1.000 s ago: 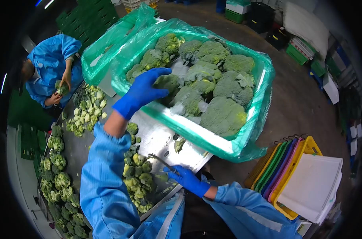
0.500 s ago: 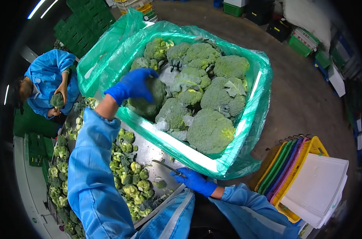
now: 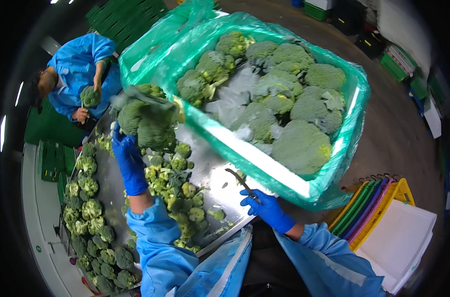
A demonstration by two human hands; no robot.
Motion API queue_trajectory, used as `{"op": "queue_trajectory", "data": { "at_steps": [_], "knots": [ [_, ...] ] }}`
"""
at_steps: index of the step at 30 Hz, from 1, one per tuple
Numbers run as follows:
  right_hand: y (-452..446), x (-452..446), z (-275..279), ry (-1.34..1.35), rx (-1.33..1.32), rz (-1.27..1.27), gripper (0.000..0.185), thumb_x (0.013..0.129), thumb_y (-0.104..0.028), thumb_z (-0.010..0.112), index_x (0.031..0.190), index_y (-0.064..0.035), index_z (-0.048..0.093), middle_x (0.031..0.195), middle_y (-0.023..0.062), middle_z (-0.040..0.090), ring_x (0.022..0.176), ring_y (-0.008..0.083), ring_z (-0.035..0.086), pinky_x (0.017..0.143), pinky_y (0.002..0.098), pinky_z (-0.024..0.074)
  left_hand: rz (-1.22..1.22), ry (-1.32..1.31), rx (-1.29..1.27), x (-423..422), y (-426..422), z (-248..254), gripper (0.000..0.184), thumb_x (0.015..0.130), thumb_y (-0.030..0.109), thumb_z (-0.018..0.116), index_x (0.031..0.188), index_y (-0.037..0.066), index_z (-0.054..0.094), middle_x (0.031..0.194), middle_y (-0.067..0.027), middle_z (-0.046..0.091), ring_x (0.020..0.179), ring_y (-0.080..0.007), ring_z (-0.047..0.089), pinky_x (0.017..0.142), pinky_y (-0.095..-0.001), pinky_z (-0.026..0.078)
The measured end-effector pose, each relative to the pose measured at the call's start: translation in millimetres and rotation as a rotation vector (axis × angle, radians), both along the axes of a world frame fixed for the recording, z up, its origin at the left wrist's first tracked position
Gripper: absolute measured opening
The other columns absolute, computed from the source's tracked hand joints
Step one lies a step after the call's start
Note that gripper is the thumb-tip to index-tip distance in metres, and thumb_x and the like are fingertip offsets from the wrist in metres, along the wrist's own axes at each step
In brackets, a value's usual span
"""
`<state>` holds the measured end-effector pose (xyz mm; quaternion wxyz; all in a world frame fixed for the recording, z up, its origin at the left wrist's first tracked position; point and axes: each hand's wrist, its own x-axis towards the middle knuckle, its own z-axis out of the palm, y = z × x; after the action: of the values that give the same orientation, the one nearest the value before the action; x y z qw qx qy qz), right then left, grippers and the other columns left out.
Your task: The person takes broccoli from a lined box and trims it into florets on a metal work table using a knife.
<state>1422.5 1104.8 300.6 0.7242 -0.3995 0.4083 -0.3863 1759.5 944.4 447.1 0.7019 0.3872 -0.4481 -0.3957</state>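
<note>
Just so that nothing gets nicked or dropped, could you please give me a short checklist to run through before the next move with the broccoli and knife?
1. Knife held in the right hand: ok.
2. Blade away from the left hand: ok, they are well apart.
3. Broccoli head firmly gripped by the left hand: cannot tell; it is blurred and hides part of the fingers.
4. Bare space on the metal table: ok, between the cut florets and the lined box.
5. Table free of loose scraps: not ok, small bits lie near its edge.
6. Co-worker away from the blade: ok.
</note>
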Motion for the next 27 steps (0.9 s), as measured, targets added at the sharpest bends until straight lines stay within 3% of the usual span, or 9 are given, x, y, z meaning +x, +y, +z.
{"op": "queue_trajectory", "data": {
  "at_steps": [2, 4, 6, 8, 9, 12, 18, 22, 27],
  "knots": [
    [-2.6, 8.0, 9.0, 0.042, 0.022, 0.041, 0.029, 0.095, -0.018, 0.051, 0.121, -0.0048, 0.054, 0.091, 0.0039, 0.065, 0.064, 0.0056, 0.056, 0.061, 0.0197, 0.0467, -0.022, 0.392, 0.151, -7.5, 20.5, -9.1, 0.062, 0.078, 0.010, 0.057, 0.136, 0.006, 0.037, 0.107, -0.0025, 0.057, 0.086, -0.0108, 0.056, 0.080, -0.0290, 0.050],
    [-2.4, 20.1, 18.6, 0.047, 0.013, 0.034, 0.028, 0.096, -0.018, 0.052, 0.120, -0.0039, 0.055, 0.088, 0.0051, 0.065, 0.063, 0.0055, 0.055, 0.059, 0.0203, 0.0474, -0.111, 0.436, 0.319, 32.3, 30.3, -61.6, 0.041, 0.082, 0.023, 0.059, 0.121, 0.015, 0.051, 0.118, -0.0063, 0.054, 0.103, -0.0243, 0.056, 0.092, -0.0371, 0.046],
    [-2.4, 31.7, 20.5, 0.070, 0.005, 0.030, 0.027, 0.096, -0.019, 0.051, 0.119, -0.0042, 0.056, 0.087, 0.0047, 0.065, 0.062, 0.0055, 0.055, 0.057, 0.0196, 0.0468, -0.086, 0.383, 0.430, 6.5, 27.0, -70.5, 0.029, 0.080, 0.027, 0.063, 0.107, 0.020, 0.057, 0.113, -0.0035, 0.054, 0.103, -0.0239, 0.054, 0.095, -0.0474, 0.042],
    [-3.3, 40.9, 24.8, 0.080, -0.001, 0.015, 0.028, 0.096, -0.019, 0.050, 0.119, -0.0050, 0.055, 0.086, 0.0042, 0.065, 0.062, 0.0054, 0.056, 0.057, 0.0193, 0.0465, -0.074, 0.409, 0.417, -19.9, 25.5, -81.1, 0.032, 0.080, 0.028, 0.064, 0.110, 0.020, 0.056, 0.114, -0.0026, 0.053, 0.105, -0.0266, 0.054, 0.095, -0.0560, 0.039],
    [-4.5, 42.9, 26.2, 0.074, -0.003, -0.012, 0.028, 0.097, -0.020, 0.049, 0.120, -0.0059, 0.055, 0.084, 0.0038, 0.065, 0.062, 0.0053, 0.056, 0.058, 0.0191, 0.0462, -0.007, 0.471, 0.509, -21.3, 21.8, -86.5, 0.047, 0.081, 0.029, 0.063, 0.124, 0.016, 0.049, 0.123, -0.0062, 0.052, 0.112, -0.0317, 0.052, 0.094, -0.0626, 0.037],
    [-9.3, 47.6, 24.1, 0.137, -0.030, -0.041, 0.027, 0.097, -0.021, 0.050, 0.118, -0.0054, 0.056, 0.078, 0.0029, 0.062, 0.059, 0.0049, 0.054, 0.057, 0.0191, 0.0452, -0.306, 0.679, 0.456, -21.3, 22.9, -91.8, 0.065, 0.078, 0.026, 0.067, 0.135, 0.013, 0.038, 0.123, -0.0100, 0.053, 0.116, -0.0324, 0.049, 0.093, -0.0592, 0.041],
    [-28.5, 63.6, 64.1, 0.286, -0.437, -0.183, 0.026, 0.092, -0.004, 0.048, 0.118, -0.0022, 0.052, 0.074, 0.0028, 0.058, 0.065, 0.0087, 0.056, 0.063, 0.0239, 0.0474, -0.298, 0.678, 0.423, -23.1, 46.5, -115.2, 0.061, 0.079, 0.019, 0.061, 0.134, 0.010, 0.037, 0.131, -0.0139, 0.046, 0.117, -0.0349, 0.049, 0.092, -0.0579, 0.045],
    [-42.3, 75.7, 77.8, 0.454, -0.565, -0.151, 0.033, 0.089, -0.014, 0.057, 0.120, -0.0060, 0.050, 0.091, 0.0149, 0.067, 0.073, 0.0254, 0.067, 0.060, 0.0329, 0.0509, -0.156, 0.497, 0.402, -48.1, 90.5, -108.2, 0.071, 0.070, 0.007, 0.059, 0.137, 0.009, 0.034, 0.128, -0.0134, 0.048, 0.116, -0.0308, 0.051, 0.093, -0.0476, 0.048],
    [-44.9, 80.4, 34.7, 0.665, -0.400, 0.012, 0.022, 0.090, -0.022, 0.055, 0.106, -0.0070, 0.052, 0.070, 0.0155, 0.064, 0.060, 0.0301, 0.064, 0.052, 0.0418, 0.0486, -0.069, 0.329, 0.341, -51.5, 120.2, -129.9, 0.075, 0.063, 0.004, 0.065, 0.133, 0.003, 0.039, 0.124, -0.0117, 0.052, 0.112, -0.0264, 0.053, 0.096, -0.0375, 0.045]
  ]
}}
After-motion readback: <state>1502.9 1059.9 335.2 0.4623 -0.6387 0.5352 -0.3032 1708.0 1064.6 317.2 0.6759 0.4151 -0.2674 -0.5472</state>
